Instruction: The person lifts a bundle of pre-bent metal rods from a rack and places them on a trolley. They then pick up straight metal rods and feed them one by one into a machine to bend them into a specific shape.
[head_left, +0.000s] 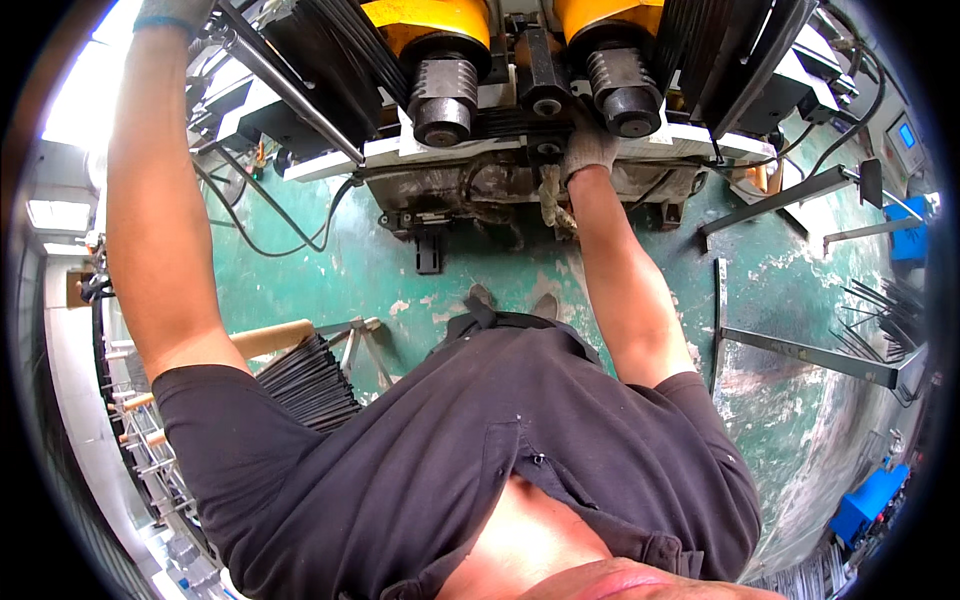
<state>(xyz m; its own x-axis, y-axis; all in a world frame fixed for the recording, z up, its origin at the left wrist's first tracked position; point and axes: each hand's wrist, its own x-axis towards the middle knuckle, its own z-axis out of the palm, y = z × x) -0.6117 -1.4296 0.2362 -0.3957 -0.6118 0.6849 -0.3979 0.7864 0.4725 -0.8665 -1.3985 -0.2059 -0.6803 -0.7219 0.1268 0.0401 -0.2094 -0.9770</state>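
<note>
Scuffed green floor (345, 290) spans from the shoes (545, 306) to the machine (541, 72), whose ridged steel spindles (445, 90) overhang a pale ledge (330, 166). Knit-gloved right hand (590, 152): near the right spindle, fingers hidden. Gloved left hand (176, 12): cropped above. Whether either grip is apart or clamped cannot be told.

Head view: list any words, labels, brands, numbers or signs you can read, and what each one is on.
None can be read in this view.
Small blue screen at the right edge: too small and blurred to read.
Yellow housings at the top: no legible lettering on the parts that show.
Left glove, cut off by the upper edge, and right glove: no legible marks.
</note>
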